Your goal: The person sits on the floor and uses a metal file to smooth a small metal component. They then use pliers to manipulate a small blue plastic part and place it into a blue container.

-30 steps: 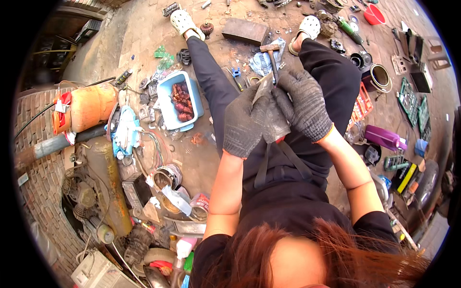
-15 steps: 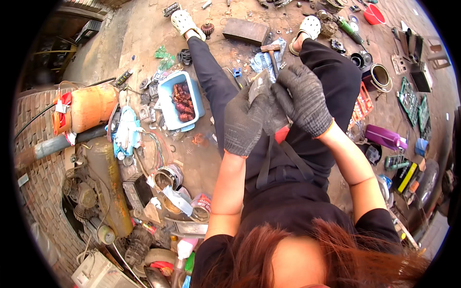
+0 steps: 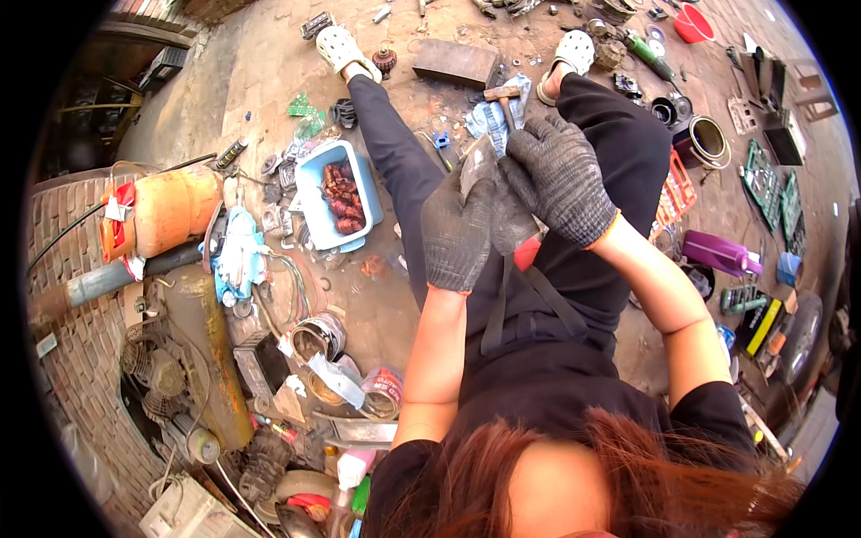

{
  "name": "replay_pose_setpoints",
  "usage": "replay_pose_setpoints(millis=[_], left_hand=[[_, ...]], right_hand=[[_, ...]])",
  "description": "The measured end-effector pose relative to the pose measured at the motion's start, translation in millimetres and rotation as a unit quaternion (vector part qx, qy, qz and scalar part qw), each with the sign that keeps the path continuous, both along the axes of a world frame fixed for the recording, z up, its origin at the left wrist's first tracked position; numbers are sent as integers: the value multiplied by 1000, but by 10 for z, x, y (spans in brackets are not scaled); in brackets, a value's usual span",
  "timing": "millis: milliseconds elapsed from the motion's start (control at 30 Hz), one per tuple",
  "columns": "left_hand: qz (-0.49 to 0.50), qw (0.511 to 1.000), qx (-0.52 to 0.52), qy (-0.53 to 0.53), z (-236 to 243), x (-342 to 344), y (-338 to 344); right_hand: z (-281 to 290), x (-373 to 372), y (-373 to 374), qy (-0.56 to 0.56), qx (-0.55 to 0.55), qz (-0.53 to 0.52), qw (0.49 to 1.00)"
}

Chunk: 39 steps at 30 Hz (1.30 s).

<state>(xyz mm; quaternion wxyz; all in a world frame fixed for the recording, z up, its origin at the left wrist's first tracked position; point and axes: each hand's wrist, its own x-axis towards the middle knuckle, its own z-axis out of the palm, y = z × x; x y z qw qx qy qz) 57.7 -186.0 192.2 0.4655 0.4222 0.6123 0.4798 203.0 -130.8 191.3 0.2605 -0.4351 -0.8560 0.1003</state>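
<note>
In dark knitted gloves, both of my hands hold a flat grey piece (image 3: pixel 509 220) in front of my lap, its upper edge tilted. My left hand (image 3: pixel 456 235) grips it from the left with the thumb over its face. My right hand (image 3: pixel 558 184) has curled fingers on its upper right part. Just beyond my hands, a hammer (image 3: pixel 500 94) lies on a crumpled blue cloth (image 3: pixel 484 119), with small tools (image 3: pixel 441 140) beside them. Dark straps (image 3: pixel 552 300) and a red item (image 3: pixel 526 255), partly hidden, are below the piece.
Around my outstretched legs are a blue tub of copper windings (image 3: pixel 341 195), an orange gas cylinder (image 3: pixel 175 208), tins (image 3: pixel 316 337), a dark metal block (image 3: pixel 456 61), an angle grinder (image 3: pixel 653 57), a red bucket (image 3: pixel 693 25), green tool cases (image 3: pixel 760 188) and a purple container (image 3: pixel 717 254).
Both hands have shifted slightly, my right hand a little up and leftward over the grey piece. The piece's top is turned more upright than a second ago. The view has moved slightly.
</note>
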Motion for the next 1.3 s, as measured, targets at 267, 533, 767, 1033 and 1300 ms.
replay_pose_setpoints(millis=[267, 533, 767, 1033, 1300], left_hand=[[-4, 1000, -5, 23, -35, 16, -11], [-1, 999, -21, 31, -75, 80, 4], [-7, 999, -2, 37, -157, 191, 34], [-41, 995, -5, 92, -257, 408, 80], [-28, 992, 29, 121, -245, 390, 138]], right_hand=[[110, 36, -3, -86, -39, -11, 995], [21, 56, 44, -59, 10, 4, 998], [121, 184, 91, -77, -28, 23, 996], [46, 393, 68, -52, 5, 13, 999], [133, 365, 124, -72, 21, 64, 995]])
